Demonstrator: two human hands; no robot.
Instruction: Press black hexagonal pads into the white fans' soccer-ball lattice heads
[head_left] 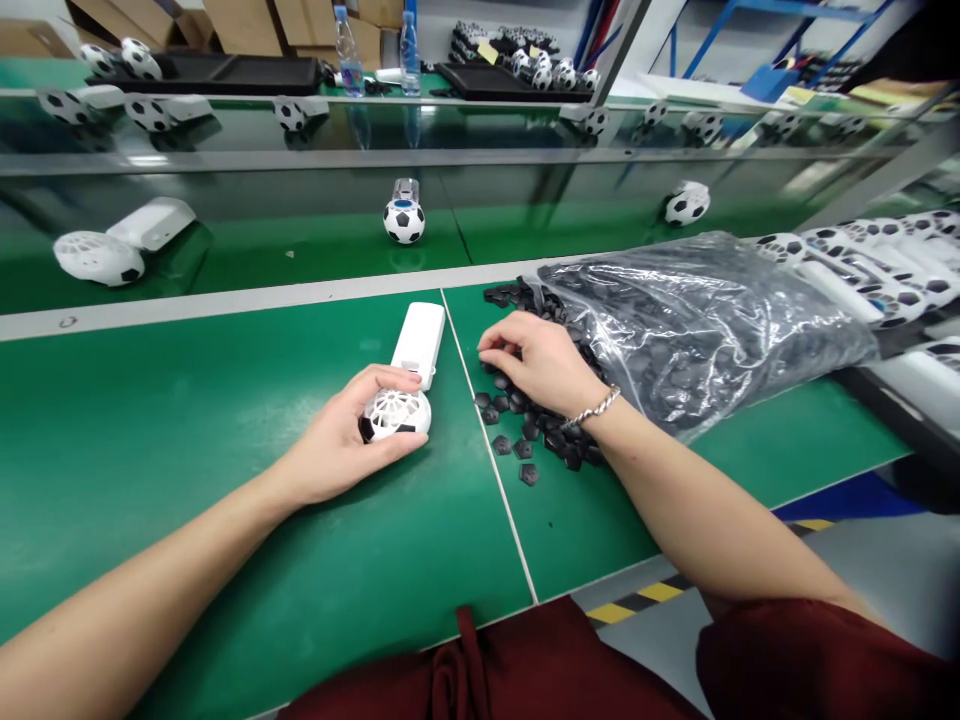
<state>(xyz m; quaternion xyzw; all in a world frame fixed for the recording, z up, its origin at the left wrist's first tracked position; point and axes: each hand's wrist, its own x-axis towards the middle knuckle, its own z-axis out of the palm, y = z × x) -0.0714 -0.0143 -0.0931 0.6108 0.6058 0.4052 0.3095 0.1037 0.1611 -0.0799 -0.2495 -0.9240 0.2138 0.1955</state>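
Observation:
My left hand [349,435] grips a white soccer-ball handheld fan [397,412] low over the green table, fingers and thumb around its round grille head. The fan's white handle [420,340] points away from me. To the right, my right hand [536,362] is over a pile of black pentagon pieces [529,425], thumb and fingertips pinched together. Whatever is between those fingertips, if anything, is too small to make out. The pile spills from the mouth of a clear plastic bag [720,330] full of the same pieces.
Behind a pale rail, a conveyor [300,225] carries several soccer-ball fans, one [101,257] at the left. More fans [885,265] crowd a tray on the right. Water bottles [409,55], black trays [240,75] and cardboard boxes stand at the back.

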